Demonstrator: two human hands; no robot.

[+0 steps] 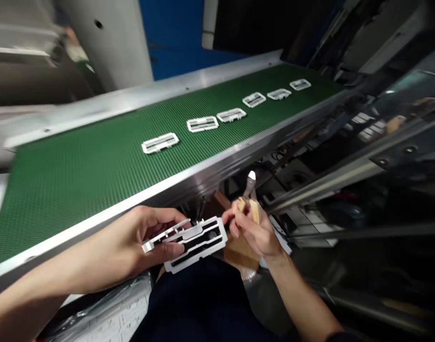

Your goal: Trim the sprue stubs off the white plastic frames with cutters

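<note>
My left hand (132, 244) is closed around two white plastic frames. One slotted frame (192, 232) faces me, with my thumb across its left end. The other frame (165, 234) is seen edge-on between thumb and fingers. To the right, my right hand (260, 232) grips a pair of nippers (251, 184) with yellowish handles, their metal tip pointing up. A fingertip of this hand is close to the facing frame's right end; whether it touches is unclear. Both hands are in front of the green conveyor belt (78, 166).
Several similar white frames, such as the nearest one (160, 143), lie in a row along the belt. A metal rail (189, 178) edges its near side. Below left is a plastic-covered stack (125, 313). Dark machinery and shelving stand at the right.
</note>
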